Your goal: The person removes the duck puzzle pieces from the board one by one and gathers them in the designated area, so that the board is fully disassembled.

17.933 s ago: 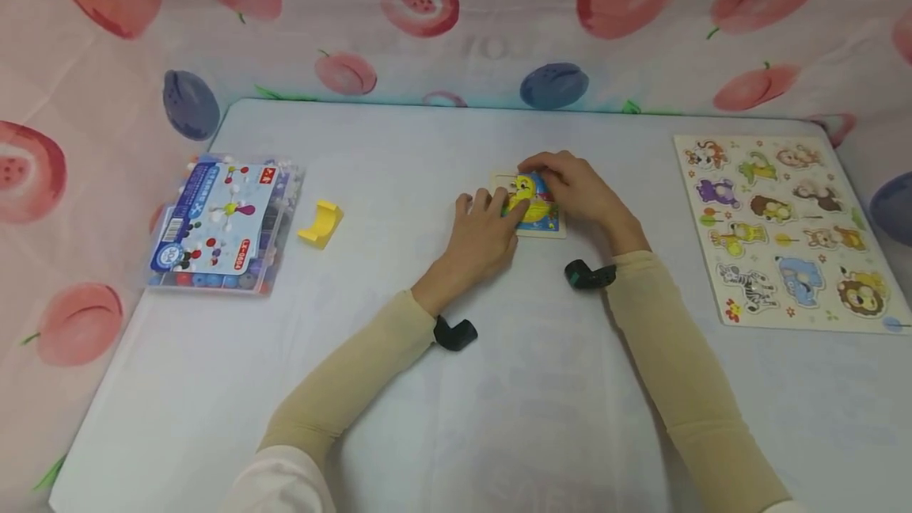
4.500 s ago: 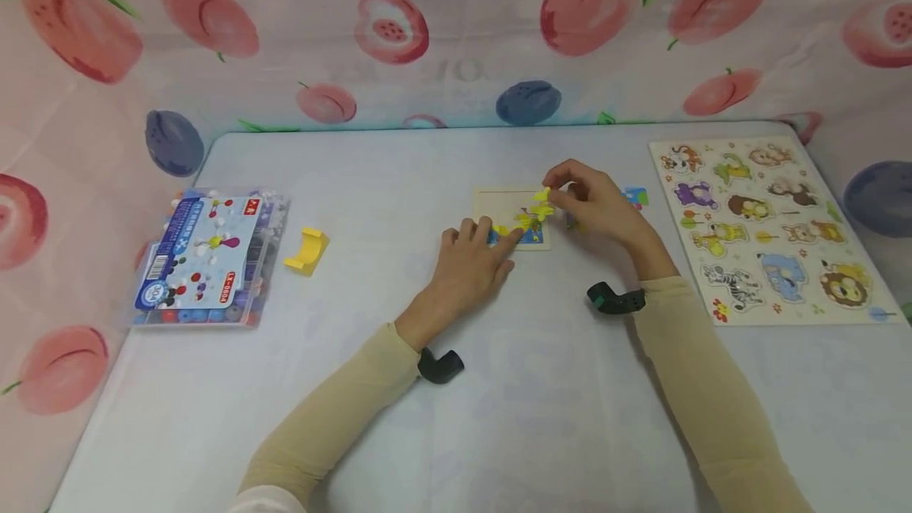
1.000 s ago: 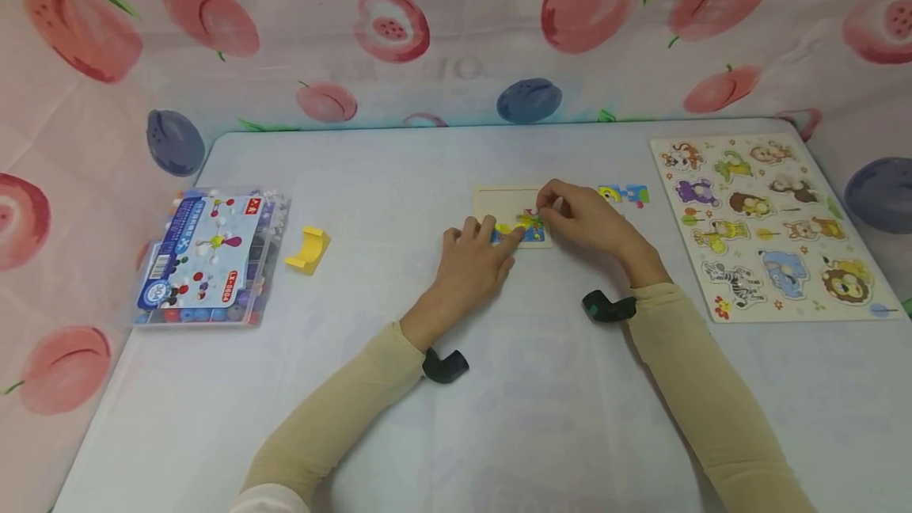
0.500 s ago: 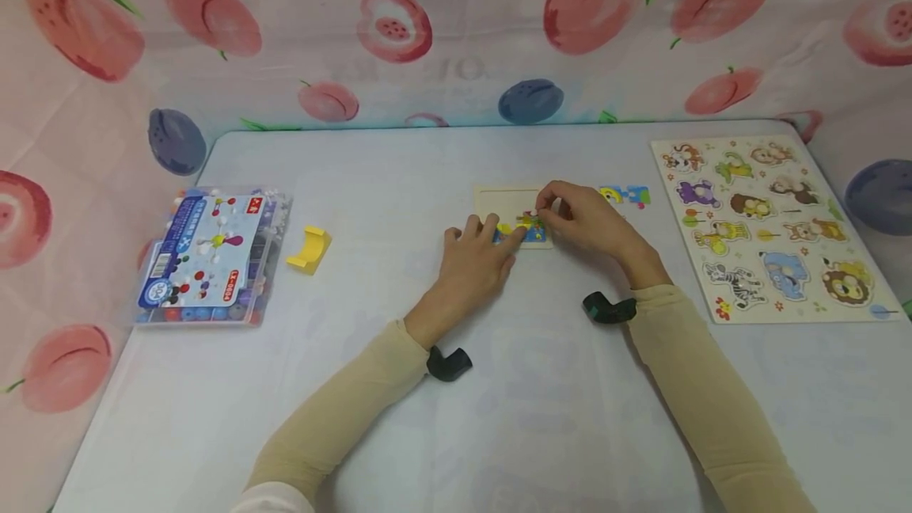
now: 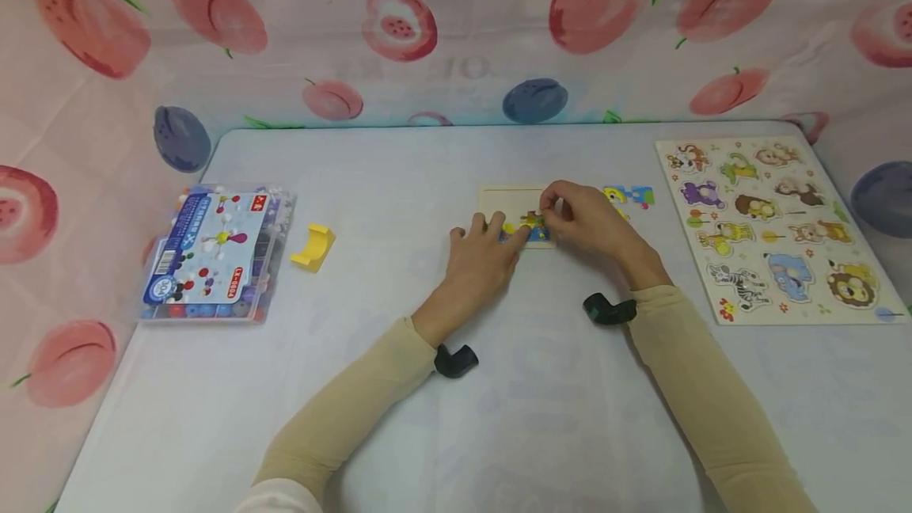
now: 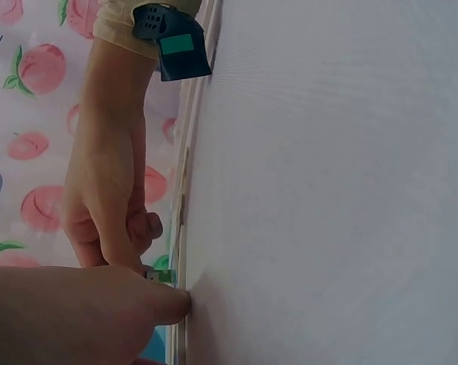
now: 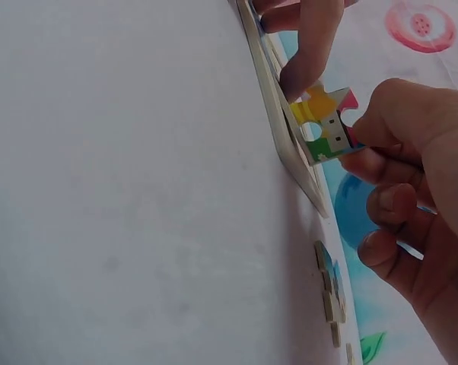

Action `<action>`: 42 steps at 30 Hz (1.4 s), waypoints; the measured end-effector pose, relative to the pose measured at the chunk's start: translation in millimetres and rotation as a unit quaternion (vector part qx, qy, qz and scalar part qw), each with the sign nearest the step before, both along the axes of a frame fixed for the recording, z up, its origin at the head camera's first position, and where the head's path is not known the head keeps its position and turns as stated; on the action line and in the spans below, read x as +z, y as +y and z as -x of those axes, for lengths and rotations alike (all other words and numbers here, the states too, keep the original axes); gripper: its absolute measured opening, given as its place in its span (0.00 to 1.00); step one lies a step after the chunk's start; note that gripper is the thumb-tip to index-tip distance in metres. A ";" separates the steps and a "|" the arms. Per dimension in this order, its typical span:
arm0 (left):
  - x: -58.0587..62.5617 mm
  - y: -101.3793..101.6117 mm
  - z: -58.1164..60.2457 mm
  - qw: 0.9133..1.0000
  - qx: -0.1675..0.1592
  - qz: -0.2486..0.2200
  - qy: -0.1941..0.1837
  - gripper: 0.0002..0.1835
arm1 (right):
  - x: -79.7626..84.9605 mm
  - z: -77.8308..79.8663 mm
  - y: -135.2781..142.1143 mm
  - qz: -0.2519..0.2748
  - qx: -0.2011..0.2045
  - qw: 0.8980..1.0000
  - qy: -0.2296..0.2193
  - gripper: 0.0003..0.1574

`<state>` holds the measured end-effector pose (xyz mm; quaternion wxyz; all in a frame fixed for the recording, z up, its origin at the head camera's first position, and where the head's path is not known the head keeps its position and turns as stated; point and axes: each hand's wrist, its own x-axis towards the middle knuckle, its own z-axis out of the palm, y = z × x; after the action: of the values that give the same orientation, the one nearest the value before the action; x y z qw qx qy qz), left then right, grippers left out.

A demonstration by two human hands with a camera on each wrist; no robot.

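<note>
A small wooden puzzle board (image 5: 506,198) lies mid-table, its upper part bare and several colourful jigsaw pieces (image 5: 536,233) set along its lower side. My left hand (image 5: 479,264) rests at the board's lower left, fingers spread and index fingertip on the set pieces. Thumb and index finger of my right hand (image 5: 587,218) pinch a jigsaw piece (image 7: 337,129) with yellow, green and a little white house on it. In the right wrist view this piece stands tilted at the board's edge, beside the left fingertip. Loose pieces (image 5: 637,195) lie right of the board, partly behind my right hand.
On the right lies a large animal puzzle board (image 5: 773,236). At the left stands a clear plastic case (image 5: 207,248) of coloured beads with a printed label, and beside it a curved yellow block (image 5: 313,248). Fruit-patterned cloth (image 5: 399,22) hangs behind the table.
Far earlier, a duck picture filled the board; now its upper part is bare and loose pieces lie to the right. My right hand has come down to the board; over the last second it barely moves.
</note>
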<state>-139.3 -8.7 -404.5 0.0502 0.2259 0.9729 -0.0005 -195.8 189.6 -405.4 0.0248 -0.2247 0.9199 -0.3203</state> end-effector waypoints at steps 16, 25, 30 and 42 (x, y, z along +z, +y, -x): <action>-4.2 2.3 -3.1 1.000 -0.023 0.016 0.007 0.25 | 0.6 1.4 3.4 -0.003 -0.040 0.998 -0.044 0.05; -2.4 3.3 -4.0 0.999 -0.028 -0.003 0.018 0.24 | 9.6 1.8 13.0 0.035 -0.083 0.996 -0.007 0.07; -2.0 4.5 -4.7 1.000 -0.022 -0.009 0.004 0.25 | 15.3 1.3 29.7 0.030 -0.094 0.995 -0.026 0.10; -0.3 1.0 -6.3 1.000 -0.022 -0.004 -0.009 0.25 | 31.8 -2.5 80.4 0.002 -0.112 0.991 -0.072 0.14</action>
<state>-133.1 -7.7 -404.8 0.0581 0.2474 0.9671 0.0048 -193.3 270.0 -373.6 0.0549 -0.0963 0.9345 -0.3382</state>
